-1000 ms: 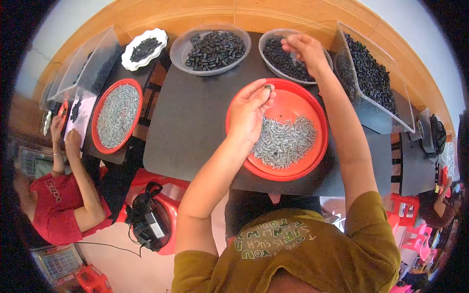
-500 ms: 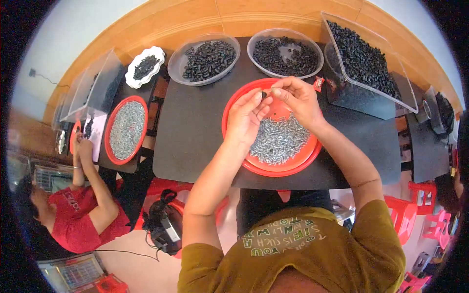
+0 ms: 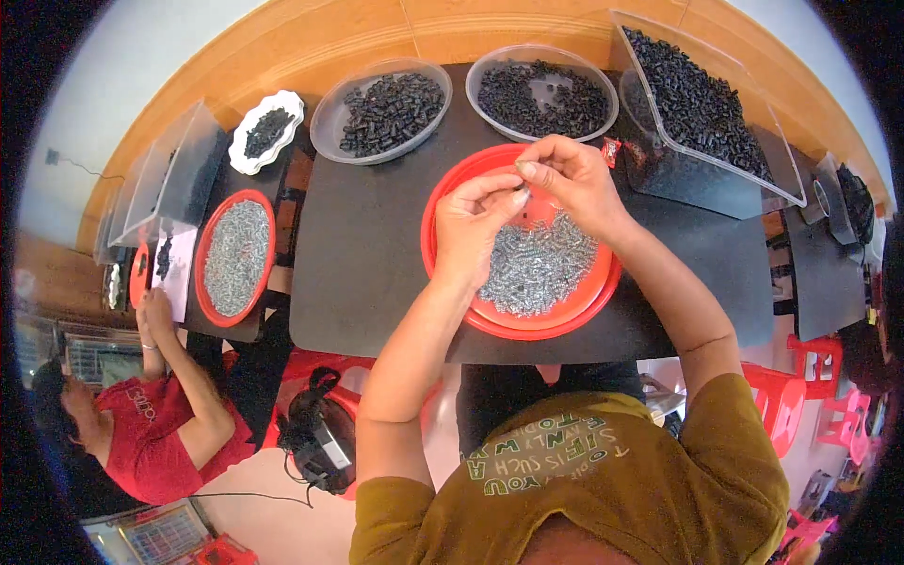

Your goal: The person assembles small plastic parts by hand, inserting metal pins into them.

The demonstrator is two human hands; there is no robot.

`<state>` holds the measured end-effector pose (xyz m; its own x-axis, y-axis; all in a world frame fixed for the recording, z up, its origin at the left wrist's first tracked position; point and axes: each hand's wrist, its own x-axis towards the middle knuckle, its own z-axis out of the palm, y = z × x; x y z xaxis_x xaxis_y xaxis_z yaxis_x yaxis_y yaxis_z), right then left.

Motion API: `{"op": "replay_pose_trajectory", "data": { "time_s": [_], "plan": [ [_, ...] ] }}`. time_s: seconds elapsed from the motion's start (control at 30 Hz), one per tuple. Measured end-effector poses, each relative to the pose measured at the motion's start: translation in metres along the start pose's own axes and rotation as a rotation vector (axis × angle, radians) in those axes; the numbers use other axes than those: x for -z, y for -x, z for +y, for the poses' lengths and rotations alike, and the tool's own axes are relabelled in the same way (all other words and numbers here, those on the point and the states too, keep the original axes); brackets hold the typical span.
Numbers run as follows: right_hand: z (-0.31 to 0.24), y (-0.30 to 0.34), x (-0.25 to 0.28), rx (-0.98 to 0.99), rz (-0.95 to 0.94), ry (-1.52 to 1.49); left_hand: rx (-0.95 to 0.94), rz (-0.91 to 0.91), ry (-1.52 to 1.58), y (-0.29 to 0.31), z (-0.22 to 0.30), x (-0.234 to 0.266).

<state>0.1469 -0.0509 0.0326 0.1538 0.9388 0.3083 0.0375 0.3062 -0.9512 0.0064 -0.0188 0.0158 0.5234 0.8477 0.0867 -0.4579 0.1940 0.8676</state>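
Over a red round tray (image 3: 435, 212), my two hands meet with their fingertips nearly touching. My left hand (image 3: 474, 224) pinches a small black plastic piece (image 3: 520, 187), mostly covered by the fingers. My right hand (image 3: 576, 188) is closed in a pinch just above it; whatever sits between its thumb and forefinger is too small to make out. Below both hands, a heap of small silver metal pieces (image 3: 537, 268), spring-like or screw-like, lies in the tray. A few dark bits show on the red tray surface near my fingers.
Behind the tray stand two clear round bowls, left bowl (image 3: 325, 141) and right bowl (image 3: 612, 118), with black pieces. A clear bin (image 3: 697, 184) full of them stands at right. At far left, a person in red (image 3: 179, 424) works beside another red tray (image 3: 270, 273) of silver pieces.
My left fingers have closed further over the black piece and moved nearer my right fingertips. The person at left has drawn their hands slightly toward themselves. The view has shifted a little.
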Motion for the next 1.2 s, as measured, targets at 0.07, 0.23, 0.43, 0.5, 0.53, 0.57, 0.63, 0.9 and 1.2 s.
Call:
{"op": "replay_pose_trajectory", "data": {
  "time_s": [0.07,0.23,0.43,0.5,0.53,0.57,0.63,0.9,1.2],
  "plan": [
    [0.002,0.000,0.007,0.027,-0.070,0.069,-0.033,-0.012,-0.028,0.001,0.000,-0.003],
    [-0.002,0.001,0.011,0.043,-0.118,0.130,-0.104,0.031,-0.046,0.001,0.003,-0.008],
    [-0.012,0.001,0.016,0.070,-0.170,0.310,-0.073,-0.019,-0.109,0.002,0.001,-0.003],
    [-0.018,0.003,0.016,0.101,-0.169,0.408,-0.048,0.003,-0.050,0.001,0.000,-0.001],
    [-0.019,0.005,0.013,0.290,-0.114,0.593,-0.024,0.025,0.008,0.000,0.000,0.001],
    [-0.020,0.005,0.011,0.479,-0.057,0.776,-0.023,0.024,0.008,-0.001,-0.001,0.003],
    [-0.018,0.006,0.007,0.580,-0.033,0.826,0.044,0.014,0.236,-0.004,-0.003,0.007],
    [-0.012,0.006,-0.005,0.731,0.045,0.895,0.084,0.048,0.399,-0.007,-0.005,0.010],
    [-0.004,0.004,-0.005,-0.018,-0.033,0.292,0.176,0.063,0.364,-0.005,-0.004,0.003]
  ]
}}
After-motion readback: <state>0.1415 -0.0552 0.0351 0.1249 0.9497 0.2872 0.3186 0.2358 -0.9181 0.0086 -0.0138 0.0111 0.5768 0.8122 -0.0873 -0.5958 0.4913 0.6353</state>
